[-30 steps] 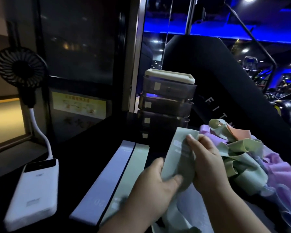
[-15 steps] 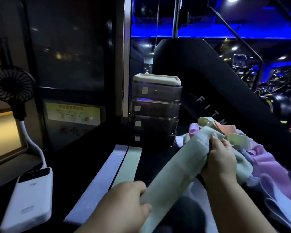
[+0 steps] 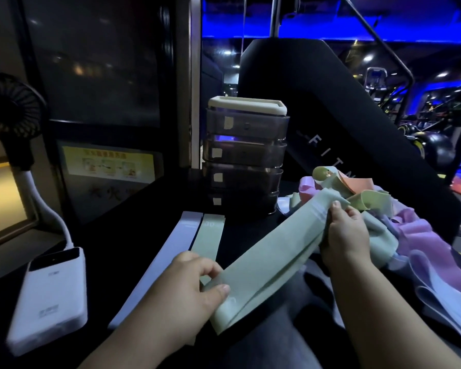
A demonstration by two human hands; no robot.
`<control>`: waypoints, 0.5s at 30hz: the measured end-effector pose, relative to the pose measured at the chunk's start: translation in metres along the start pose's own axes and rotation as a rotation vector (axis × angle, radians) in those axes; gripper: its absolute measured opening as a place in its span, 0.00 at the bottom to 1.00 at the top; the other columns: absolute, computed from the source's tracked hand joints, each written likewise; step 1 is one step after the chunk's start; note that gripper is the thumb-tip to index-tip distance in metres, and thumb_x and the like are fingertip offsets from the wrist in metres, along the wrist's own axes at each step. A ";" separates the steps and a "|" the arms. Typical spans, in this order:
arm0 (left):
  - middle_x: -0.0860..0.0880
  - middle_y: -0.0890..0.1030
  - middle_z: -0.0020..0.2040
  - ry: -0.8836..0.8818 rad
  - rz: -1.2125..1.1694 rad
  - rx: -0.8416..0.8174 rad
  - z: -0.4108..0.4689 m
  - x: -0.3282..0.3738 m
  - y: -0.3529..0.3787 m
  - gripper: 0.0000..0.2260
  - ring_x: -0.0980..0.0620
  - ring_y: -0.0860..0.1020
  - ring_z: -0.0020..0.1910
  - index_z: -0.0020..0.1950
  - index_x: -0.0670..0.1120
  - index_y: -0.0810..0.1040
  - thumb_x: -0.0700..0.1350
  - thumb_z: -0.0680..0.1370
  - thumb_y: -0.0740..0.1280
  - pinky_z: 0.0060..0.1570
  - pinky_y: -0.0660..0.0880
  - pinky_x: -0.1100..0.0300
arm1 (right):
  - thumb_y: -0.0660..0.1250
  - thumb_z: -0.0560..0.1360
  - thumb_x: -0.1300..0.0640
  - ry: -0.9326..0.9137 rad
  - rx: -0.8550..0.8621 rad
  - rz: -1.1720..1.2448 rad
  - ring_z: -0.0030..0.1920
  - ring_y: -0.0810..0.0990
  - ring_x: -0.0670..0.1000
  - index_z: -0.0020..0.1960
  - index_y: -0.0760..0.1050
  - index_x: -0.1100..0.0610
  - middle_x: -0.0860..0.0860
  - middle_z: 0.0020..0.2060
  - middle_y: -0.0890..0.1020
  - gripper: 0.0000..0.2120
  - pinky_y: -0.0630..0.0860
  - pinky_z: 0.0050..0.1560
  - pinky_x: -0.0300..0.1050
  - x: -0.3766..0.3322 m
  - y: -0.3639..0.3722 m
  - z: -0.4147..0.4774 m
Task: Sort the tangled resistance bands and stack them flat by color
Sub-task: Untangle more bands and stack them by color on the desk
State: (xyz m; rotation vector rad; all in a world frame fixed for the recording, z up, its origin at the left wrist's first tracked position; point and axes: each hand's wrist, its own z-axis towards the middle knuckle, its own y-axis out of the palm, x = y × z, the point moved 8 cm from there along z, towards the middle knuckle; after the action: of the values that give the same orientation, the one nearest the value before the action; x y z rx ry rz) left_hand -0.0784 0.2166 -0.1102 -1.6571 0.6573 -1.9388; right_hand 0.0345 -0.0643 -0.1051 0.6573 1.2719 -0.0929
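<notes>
A pale green resistance band (image 3: pixel 272 259) is stretched diagonally between my hands above the dark table. My left hand (image 3: pixel 194 286) pinches its near end between thumb and fingers. Its far end is gripped by my right hand (image 3: pixel 343 233) at the edge of a tangled pile of bands (image 3: pixel 421 235) in green, pink, lilac and orange on the right. Two bands lie flat side by side on the table: a lilac one (image 3: pixel 160 265) and a green one (image 3: pixel 210 235) just right of it.
A white power bank (image 3: pixel 51 296) lies at the left with a small black fan (image 3: pixel 8 107) on a white cable above it. A stack of dark drawer boxes (image 3: pixel 245 158) stands behind the flat bands. A black padded gym machine (image 3: pixel 357 134) rises at the back right.
The green band has been pulled out straight from a bunched fold: my left hand slid down to its near end while my right hand moved up and right toward the pile.
</notes>
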 end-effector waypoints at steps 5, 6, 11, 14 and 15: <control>0.58 0.71 0.44 -0.076 0.054 -0.024 -0.005 -0.009 -0.002 0.07 0.60 0.73 0.34 0.44 0.55 0.74 0.55 0.75 0.70 0.32 0.67 0.71 | 0.59 0.83 0.55 -0.029 0.006 -0.064 0.34 0.77 0.49 0.57 0.71 0.58 0.55 0.39 0.77 0.08 0.78 0.35 0.42 0.005 0.000 0.000; 0.57 0.71 0.42 -0.079 0.055 -0.031 -0.006 -0.010 -0.003 0.07 0.60 0.73 0.33 0.44 0.55 0.74 0.55 0.74 0.71 0.32 0.67 0.70 | 0.59 0.83 0.55 -0.028 0.013 -0.076 0.30 0.74 0.47 0.57 0.71 0.58 0.54 0.36 0.75 0.08 0.74 0.30 0.39 0.006 0.000 -0.001; 0.60 0.76 0.27 -0.056 -0.010 -0.073 -0.011 -0.010 -0.005 0.10 0.62 0.71 0.24 0.37 0.51 0.74 0.50 0.73 0.73 0.28 0.69 0.69 | 0.62 0.78 0.51 -0.045 0.027 -0.158 0.33 0.73 0.52 0.48 0.73 0.56 0.54 0.36 0.75 0.08 0.71 0.34 0.42 0.008 0.002 -0.007; 0.58 0.75 0.26 -0.056 -0.046 -0.078 -0.014 -0.009 -0.003 0.12 0.62 0.71 0.24 0.33 0.50 0.74 0.48 0.72 0.74 0.29 0.70 0.69 | 0.61 0.79 0.52 -0.022 0.016 -0.148 0.36 0.75 0.53 0.47 0.72 0.55 0.55 0.38 0.76 0.08 0.73 0.37 0.46 0.010 0.004 -0.010; 0.57 0.75 0.27 -0.045 -0.037 -0.068 -0.013 -0.009 -0.003 0.12 0.62 0.72 0.25 0.32 0.50 0.74 0.48 0.72 0.75 0.29 0.70 0.69 | 0.59 0.81 0.54 0.000 0.010 -0.135 0.35 0.74 0.52 0.49 0.72 0.56 0.55 0.38 0.76 0.07 0.73 0.35 0.44 0.012 0.004 -0.010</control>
State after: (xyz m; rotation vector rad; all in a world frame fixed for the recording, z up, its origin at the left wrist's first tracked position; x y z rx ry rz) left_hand -0.0903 0.2255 -0.1166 -1.7606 0.6862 -1.9180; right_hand 0.0319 -0.0527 -0.1157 0.5790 1.3156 -0.2105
